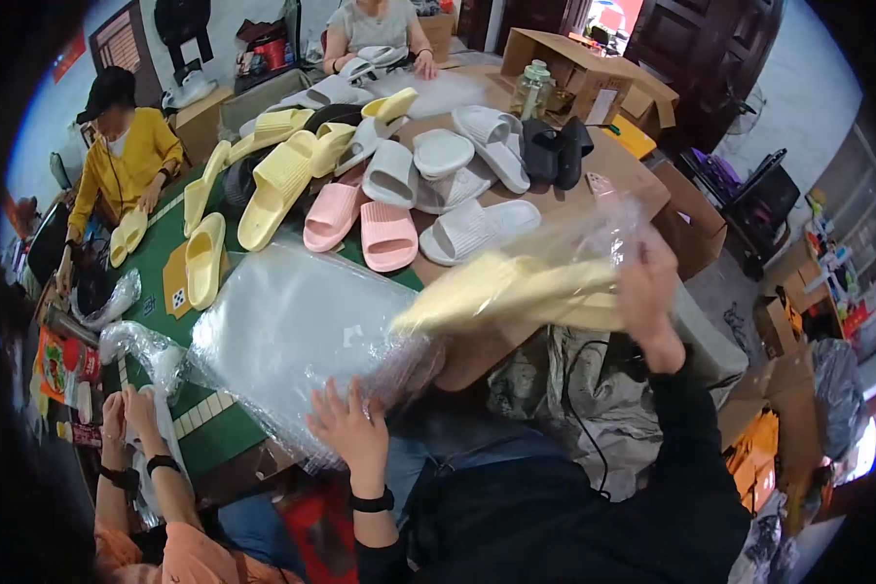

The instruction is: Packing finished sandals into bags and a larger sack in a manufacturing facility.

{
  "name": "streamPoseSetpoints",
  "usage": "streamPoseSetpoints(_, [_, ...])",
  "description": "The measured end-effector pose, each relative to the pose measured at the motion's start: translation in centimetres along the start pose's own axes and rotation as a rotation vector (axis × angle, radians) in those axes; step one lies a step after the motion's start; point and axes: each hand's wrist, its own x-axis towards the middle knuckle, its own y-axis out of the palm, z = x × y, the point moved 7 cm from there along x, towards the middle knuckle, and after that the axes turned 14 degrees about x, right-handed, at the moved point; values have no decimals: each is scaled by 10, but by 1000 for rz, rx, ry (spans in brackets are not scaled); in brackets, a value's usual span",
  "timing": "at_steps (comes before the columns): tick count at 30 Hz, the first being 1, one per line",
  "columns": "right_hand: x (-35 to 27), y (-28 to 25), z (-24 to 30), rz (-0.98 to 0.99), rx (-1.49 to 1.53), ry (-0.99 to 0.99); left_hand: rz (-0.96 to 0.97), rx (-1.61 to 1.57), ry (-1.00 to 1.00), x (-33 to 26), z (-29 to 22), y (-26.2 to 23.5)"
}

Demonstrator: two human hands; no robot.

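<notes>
My right hand (644, 292) is closed on the gathered end of a clear plastic bag, raised over the table's near right edge. Inside the bag lie pale yellow slippers (516, 292), smeared by motion. My left hand (348, 430) has its fingers spread and holds nothing. It is over the near edge of a stack of flat clear plastic bags (282, 311); whether it touches them I cannot tell. Just beyond the stack are pink slippers (389, 236), a yellow slipper (276, 190) and a light grey slipper (477, 229).
Several more slippers heap across the table, with black slippers (555, 151) and a glass jar (532, 90) behind. A person in yellow (131, 161), a person in grey (375, 29) and a person in orange (180, 555) sit around it. Cardboard boxes (589, 78) stand far right; a woven sack (565, 409) is near me.
</notes>
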Motion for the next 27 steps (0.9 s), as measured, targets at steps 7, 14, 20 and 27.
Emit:
streamPoseSetpoints(7, [8,-40,21,373,-860,-712,27,22,-16,-1,-1,-6])
streamPoseSetpoints(14, [23,-76,-70,349,-859,-674,-44,7,4,-2,1,-6])
streamPoseSetpoints(20, [23,-93,-153,595,-1214,-456,-24,-7,13,0,-1,-6])
streamPoseSetpoints(27, [0,-35,-121,855,-1363,414,-17,4,8,0,2,-10])
